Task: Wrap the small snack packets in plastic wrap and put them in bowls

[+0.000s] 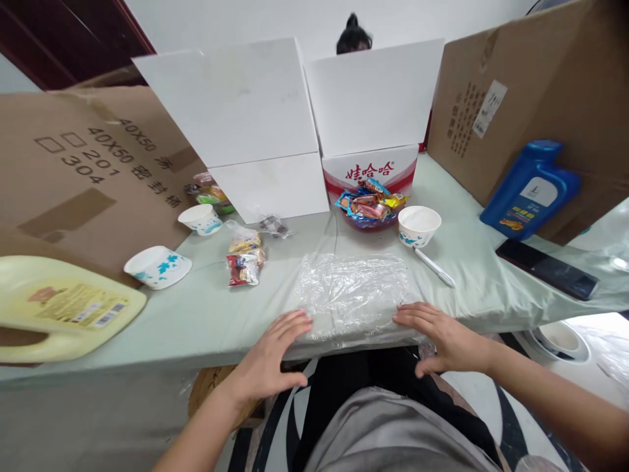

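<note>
left hand (275,357), right hand (437,337): spread flat, apart, on plastic sheet (354,292); bowl (372,225): wrapped snacks (368,203)

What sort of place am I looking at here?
Probably a makeshift work table in an ordinary room: cardboard sheets and white boards screen a cloth-covered table, with a bowl of wrapped snacks, paper cups and a blue jug set out.

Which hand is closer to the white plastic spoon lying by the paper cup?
The right hand. It rests at the edge of the pale green table, just below the white plastic spoon, while the left hand lies farther off, down and to the spoon's left.
</note>
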A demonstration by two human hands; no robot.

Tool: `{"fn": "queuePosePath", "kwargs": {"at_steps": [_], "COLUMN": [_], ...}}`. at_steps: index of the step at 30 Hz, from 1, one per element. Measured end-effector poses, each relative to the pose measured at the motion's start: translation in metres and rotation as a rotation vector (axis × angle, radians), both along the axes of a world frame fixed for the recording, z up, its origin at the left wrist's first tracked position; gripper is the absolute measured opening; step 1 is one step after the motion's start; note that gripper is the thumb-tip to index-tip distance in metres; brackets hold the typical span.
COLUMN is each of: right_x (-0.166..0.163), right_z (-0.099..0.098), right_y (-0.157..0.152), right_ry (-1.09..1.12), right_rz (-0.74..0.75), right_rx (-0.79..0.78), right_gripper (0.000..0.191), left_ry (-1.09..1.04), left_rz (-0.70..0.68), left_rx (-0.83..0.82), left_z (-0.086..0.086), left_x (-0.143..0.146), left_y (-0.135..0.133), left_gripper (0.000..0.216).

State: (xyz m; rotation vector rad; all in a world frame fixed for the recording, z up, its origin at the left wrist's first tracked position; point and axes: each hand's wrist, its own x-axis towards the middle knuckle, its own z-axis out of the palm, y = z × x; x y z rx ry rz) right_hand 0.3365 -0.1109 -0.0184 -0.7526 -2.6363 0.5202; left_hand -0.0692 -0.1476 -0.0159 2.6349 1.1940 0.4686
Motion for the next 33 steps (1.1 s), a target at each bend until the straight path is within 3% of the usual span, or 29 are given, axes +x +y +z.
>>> {"fn": "queuePosePath", "kwargs": {"at_steps": [2, 4, 7, 10, 14, 17, 20, 23, 27, 30, 33], "right_x": [-0.004, -0.009, -0.011, -0.008, -0.009, -0.016, -0.022, -0.025, -0.028, -0.030, -0.032], "right_z": [-0.007, -0.010, -0.005, -0.001, -0.003, -0.007, -0.009, -0.013, -0.017, -0.015, -0.009], "right_y": [0.000, 0.003, 0.007, 0.010, 0.021, 0.035, 0.045, 0.049, 0.052, 0.058, 0.066], "right_ry": [0.018, 0.058, 0.133, 0.275, 0.376, 0.276, 0.182, 0.146, 0.150, 0.147, 0.088], "right_rz": [-0.029, -0.059, -0.074, -0.162, -0.453, -0.710, -0.841, -0.862, -0.863, -0.860, -0.869], "right_rx": [0.030, 0.054, 0.020, -0.113, -0.280, -0.260, -0.198, -0.152, -0.094, -0.054, -0.021], "right_gripper": [0.040, 0.023, 0.021, 0.022, 0.030, 0.030, 0.023, 0.036, 0.047, 0.033, 0.020], "left_ry": [0.112, 0.132, -0.025, -0.261, -0.436, -0.520, -0.483, -0.380, -0.227, -0.142, -0.115], "left_rz": [0.009, 0.033, 0.053, 0.116, 0.355, 0.570, 0.766, 0.864, 0.924, 0.914, 0.897], "left_rx": [0.016, 0.065, 0.078, -0.069, -0.326, -0.406, -0.387, -0.329, -0.248, -0.187, -0.108], "left_z": [-0.007, -0.013, -0.014, 0.000, 0.018, 0.017, 0.005, -0.003, -0.002, 0.005, 0.010], "left_x": [-0.003, -0.003, 0.000, 0.004, 0.016, 0.028, 0.039, 0.047, 0.053, 0.056, 0.057], "left_y": [-0.007, -0.009, -0.009, -0.006, 0.014, 0.043, 0.068, 0.081, 0.083, 0.083, 0.086], "left_gripper": [0.072, 0.055, 0.030, 0.019, 0.020, 0.022, 0.035, 0.037, 0.029, 0.013, 0.015]}}
